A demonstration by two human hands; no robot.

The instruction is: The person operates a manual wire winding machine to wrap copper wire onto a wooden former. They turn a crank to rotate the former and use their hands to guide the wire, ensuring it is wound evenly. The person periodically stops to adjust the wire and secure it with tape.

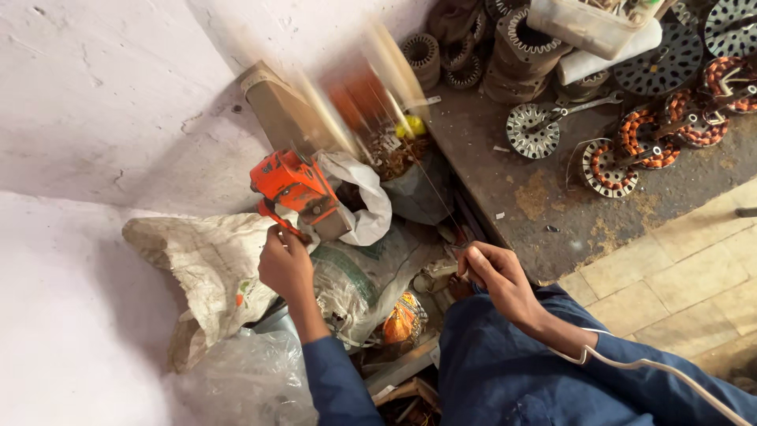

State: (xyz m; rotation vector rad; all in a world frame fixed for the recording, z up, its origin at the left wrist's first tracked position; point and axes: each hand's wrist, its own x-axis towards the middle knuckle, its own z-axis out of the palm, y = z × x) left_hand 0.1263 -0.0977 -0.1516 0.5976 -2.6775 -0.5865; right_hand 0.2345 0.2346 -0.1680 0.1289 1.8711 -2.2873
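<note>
left hand [285,264]: grip closed on handle of orange hand-cranked metal winder [293,183] above white woven sacks [213,268] | right hand [493,272]: pinches thin wire [426,175], which runs up-left toward blurred spinning spool [371,95] | dark tabletop [505,189] right

Premises: a small motor-repair and rewinding workshop. Evidence: a stained, rust-marked table [552,213] carries several stator cores wound with copper wire [643,136], bare laminated stator cores [531,130] and stacked steel laminations [421,52]. A spanner [587,105] lies among them. A plastic tub of small parts [583,24] sits on the stacks. An orange hand-cranked winding machine [293,185] stands by the corner. Woven sacks [213,268] and scrap lie heaped against rough, cracked plaster walls [102,102].
</note>
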